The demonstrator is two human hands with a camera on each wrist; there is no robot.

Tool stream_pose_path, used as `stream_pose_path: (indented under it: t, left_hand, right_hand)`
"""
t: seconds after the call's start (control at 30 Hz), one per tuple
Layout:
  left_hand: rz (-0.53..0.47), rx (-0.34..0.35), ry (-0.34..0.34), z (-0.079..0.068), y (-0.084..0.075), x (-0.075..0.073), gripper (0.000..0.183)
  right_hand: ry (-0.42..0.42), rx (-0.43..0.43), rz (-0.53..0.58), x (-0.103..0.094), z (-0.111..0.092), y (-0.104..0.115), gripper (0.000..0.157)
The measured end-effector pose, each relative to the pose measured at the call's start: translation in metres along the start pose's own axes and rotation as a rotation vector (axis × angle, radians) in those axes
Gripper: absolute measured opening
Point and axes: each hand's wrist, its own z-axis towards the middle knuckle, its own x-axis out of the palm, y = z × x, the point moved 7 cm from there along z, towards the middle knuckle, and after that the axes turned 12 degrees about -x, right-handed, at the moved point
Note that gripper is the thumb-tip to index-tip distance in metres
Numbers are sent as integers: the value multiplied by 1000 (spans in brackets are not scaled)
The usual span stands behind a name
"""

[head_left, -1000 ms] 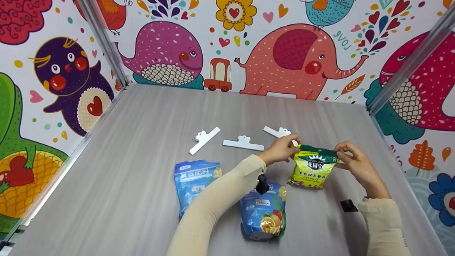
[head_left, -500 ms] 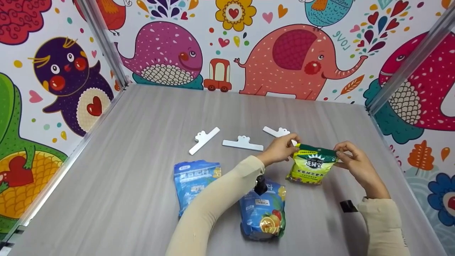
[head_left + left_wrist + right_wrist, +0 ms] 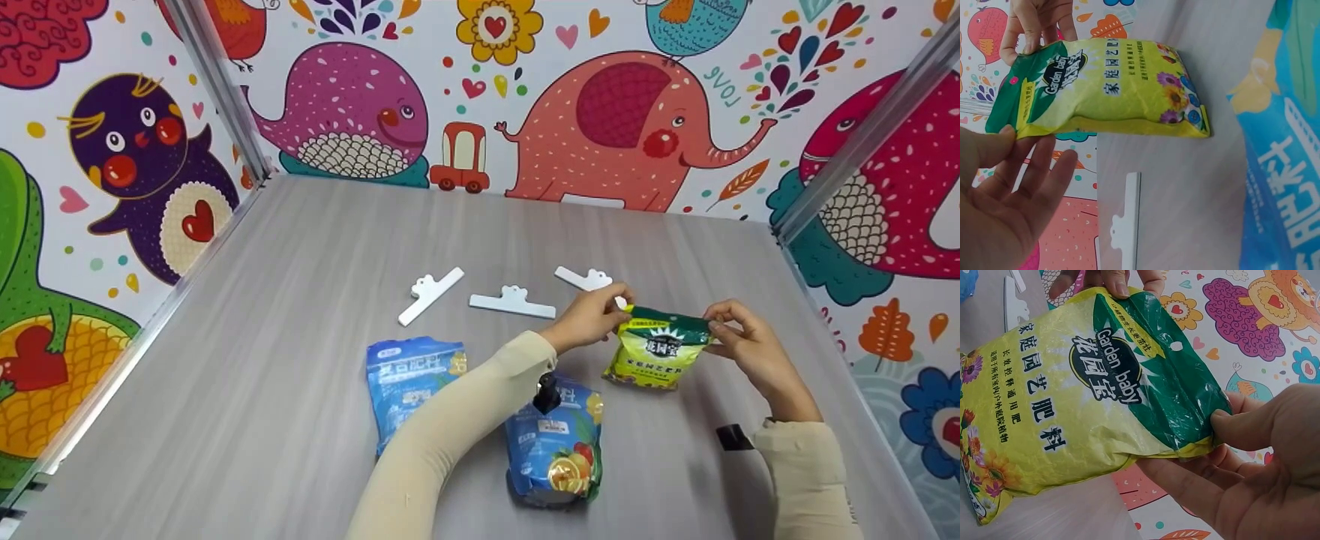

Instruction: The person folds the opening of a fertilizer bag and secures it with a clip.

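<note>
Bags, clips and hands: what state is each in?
Garden baby fertilizer bag, held; seal unclear
Left hand, pinching one top bag corner
Right hand, pinching the other top corner
Left blue pouch, unheld, partly hidden
Right blue pouch, unheld, partly hidden
Left white clip, lying loose
Middle white clip, lying loose
Right white clip, loose, partly hidden

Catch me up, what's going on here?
A person in pale sleeves is holding a yellow-green pouch by its top corners, left grip pinching one, right grip the other. No clip shows on it. Two blue pouches are on the table, nearer the person; three white clips lie farther back, one partly behind the left grip.
</note>
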Motion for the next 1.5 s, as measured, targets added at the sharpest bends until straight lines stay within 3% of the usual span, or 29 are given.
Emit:
stream_pose_path:
  t: [0.5, 0.73, 0.87, 1.1, 1.5]
  left_hand:
    - [-8, -25, -7, -2, 3, 3, 14]
    - [38, -18, -25, -3, 4, 4, 15]
    - [71, 1, -39, -3, 3, 4, 15]
    - [91, 10, -48, -4, 2, 4, 15]
    - [103, -6, -53, -3, 3, 6, 17]
  right_hand:
    - [-7, 37, -13, 1, -3, -2, 18]
    - [-9, 52, -20, 3, -6, -6, 22]
    - [-16, 18, 49, 3, -5, -5, 17]
    - [-6, -33, 140, 4, -5, -2, 28]
    - [23, -57, 101, 7, -7, -2, 25]
